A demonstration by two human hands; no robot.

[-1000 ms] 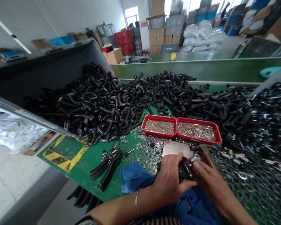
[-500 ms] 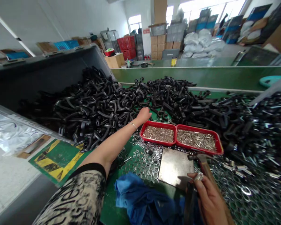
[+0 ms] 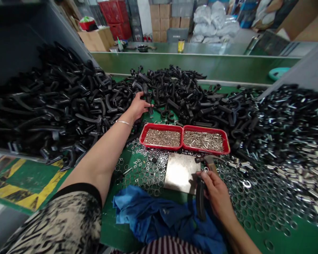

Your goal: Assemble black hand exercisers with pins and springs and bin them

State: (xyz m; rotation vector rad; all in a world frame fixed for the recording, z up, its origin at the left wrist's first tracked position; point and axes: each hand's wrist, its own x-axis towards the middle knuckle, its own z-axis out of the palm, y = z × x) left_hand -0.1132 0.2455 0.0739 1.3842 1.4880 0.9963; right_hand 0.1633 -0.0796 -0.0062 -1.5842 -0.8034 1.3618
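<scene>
My left hand (image 3: 139, 107) is at the near edge of the heap of black handle-shaped parts (image 3: 106, 95), its fingers and thumb closed around one black part (image 3: 147, 100). My right hand (image 3: 218, 193) grips a curved black handle (image 3: 200, 203) whose lower end points down over the blue cloth (image 3: 156, 218). A small shiny metal piece (image 3: 206, 169) shows at the fingertips of that hand. Just beyond it lies a hammer (image 3: 210, 163), partly hidden, its head by the corner of the steel plate (image 3: 178, 173).
Two red trays, one with tiny metal bits (image 3: 141, 138) and one with pins (image 3: 228, 148), stand behind the plate. Metal rings (image 3: 151, 176) are strewn around it. Metal sleeves (image 3: 294, 173) lie on the right. A tilted grey bin (image 3: 76, 31) bounds the left side.
My view has tipped downward. My left hand has come up with a black part between its fingers. The right hand still holds its handle, now turned so more of it shows.
</scene>
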